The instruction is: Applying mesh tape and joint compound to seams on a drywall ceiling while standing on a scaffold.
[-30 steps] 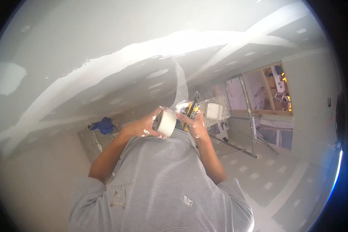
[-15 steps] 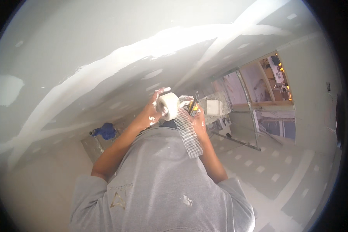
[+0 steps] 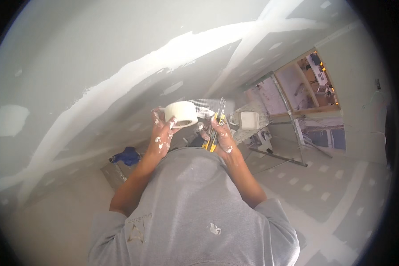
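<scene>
My left hand (image 3: 162, 133), spotted with white compound, is wrapped round a roll of white mesh drywall tape (image 3: 180, 114). From the roll, a short strip of open-grid mesh (image 3: 202, 107) stretches across to my right hand (image 3: 224, 137). That hand is closed round a yellow and black utility knife (image 3: 215, 129), its tip pointing up and away from me. Whether the right fingers also pinch the mesh strip cannot be made out, since the knife and fingers overlap there. Both hands are held close together in front of my grey shirt (image 3: 186, 195).
Ahead and left rises a grey plasterboard wall (image 3: 119, 40) with white filled seams. Beyond my right hand stands a white tub (image 3: 249, 120) on a spattered surface, beside a metal frame (image 3: 288, 160). A blue item (image 3: 127, 156) lies low at left. A wood-framed opening (image 3: 310, 84) is at right.
The mesh strip, hanging down over my right forearm before, now spans between the roll and my right hand. The roll has turned and moved left; the knife shows more fully.
</scene>
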Action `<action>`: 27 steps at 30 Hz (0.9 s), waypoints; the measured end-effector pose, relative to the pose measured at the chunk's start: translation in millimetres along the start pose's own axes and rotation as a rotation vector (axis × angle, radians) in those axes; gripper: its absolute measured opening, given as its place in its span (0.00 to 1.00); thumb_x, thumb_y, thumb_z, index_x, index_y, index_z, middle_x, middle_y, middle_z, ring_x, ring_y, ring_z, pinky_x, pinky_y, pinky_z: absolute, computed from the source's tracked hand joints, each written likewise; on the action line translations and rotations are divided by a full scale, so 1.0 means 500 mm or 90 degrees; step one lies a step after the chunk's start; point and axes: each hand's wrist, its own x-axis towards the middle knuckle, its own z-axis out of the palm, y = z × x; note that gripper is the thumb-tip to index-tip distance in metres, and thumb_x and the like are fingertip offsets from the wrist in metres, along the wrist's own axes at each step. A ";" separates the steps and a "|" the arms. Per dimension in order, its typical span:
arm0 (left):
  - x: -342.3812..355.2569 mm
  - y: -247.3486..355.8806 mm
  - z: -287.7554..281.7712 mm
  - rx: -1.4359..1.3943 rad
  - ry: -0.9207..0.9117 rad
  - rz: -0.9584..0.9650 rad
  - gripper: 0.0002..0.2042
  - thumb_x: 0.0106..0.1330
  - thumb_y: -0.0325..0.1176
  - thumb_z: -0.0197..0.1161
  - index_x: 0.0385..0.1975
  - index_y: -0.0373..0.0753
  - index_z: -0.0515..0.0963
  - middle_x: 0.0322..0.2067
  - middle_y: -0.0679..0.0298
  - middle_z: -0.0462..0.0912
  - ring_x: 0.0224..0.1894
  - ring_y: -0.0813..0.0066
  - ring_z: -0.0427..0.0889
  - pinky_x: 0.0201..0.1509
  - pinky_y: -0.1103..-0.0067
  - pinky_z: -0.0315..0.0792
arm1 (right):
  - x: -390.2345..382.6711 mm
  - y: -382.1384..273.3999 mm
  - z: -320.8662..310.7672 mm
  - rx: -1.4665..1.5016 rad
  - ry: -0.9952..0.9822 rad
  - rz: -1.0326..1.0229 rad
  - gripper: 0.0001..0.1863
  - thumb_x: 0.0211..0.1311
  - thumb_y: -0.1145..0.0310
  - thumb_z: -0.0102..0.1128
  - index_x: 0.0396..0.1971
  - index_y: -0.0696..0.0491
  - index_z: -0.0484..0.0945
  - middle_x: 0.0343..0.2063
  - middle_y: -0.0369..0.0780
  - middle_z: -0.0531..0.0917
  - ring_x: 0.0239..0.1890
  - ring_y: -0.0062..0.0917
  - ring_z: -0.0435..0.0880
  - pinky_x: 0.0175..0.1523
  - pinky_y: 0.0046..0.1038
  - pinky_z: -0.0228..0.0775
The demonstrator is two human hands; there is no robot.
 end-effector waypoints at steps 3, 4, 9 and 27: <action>-0.001 -0.016 -0.042 0.114 -0.019 0.024 0.25 0.70 0.22 0.59 0.64 0.45 0.58 0.56 0.61 0.70 0.58 0.67 0.75 0.59 0.70 0.76 | 0.002 0.005 0.008 0.049 0.002 0.032 0.12 0.70 0.61 0.65 0.43 0.53 0.77 0.34 0.36 0.82 0.28 0.20 0.74 0.33 0.25 0.68; -0.008 -0.007 -0.035 0.146 -0.060 0.031 0.27 0.64 0.20 0.63 0.61 0.42 0.60 0.53 0.62 0.69 0.57 0.70 0.73 0.58 0.72 0.74 | 0.005 0.013 0.007 -0.008 -0.014 0.012 0.13 0.70 0.60 0.67 0.43 0.53 0.77 0.33 0.35 0.81 0.28 0.19 0.74 0.32 0.24 0.67; -0.035 0.048 -0.017 0.417 -0.162 0.047 0.28 0.54 0.23 0.75 0.53 0.36 0.67 0.52 0.62 0.70 0.57 0.72 0.72 0.58 0.74 0.71 | 0.009 0.017 0.034 -0.112 -0.047 -0.016 0.14 0.68 0.61 0.69 0.45 0.52 0.79 0.28 0.30 0.77 0.28 0.15 0.73 0.31 0.22 0.65; -0.042 0.072 -0.040 0.692 -0.299 0.038 0.36 0.52 0.37 0.81 0.56 0.37 0.65 0.50 0.54 0.76 0.54 0.63 0.76 0.60 0.69 0.70 | 0.038 0.008 0.088 -0.239 0.045 -0.001 0.08 0.61 0.71 0.73 0.33 0.56 0.82 0.23 0.31 0.79 0.24 0.14 0.72 0.30 0.22 0.63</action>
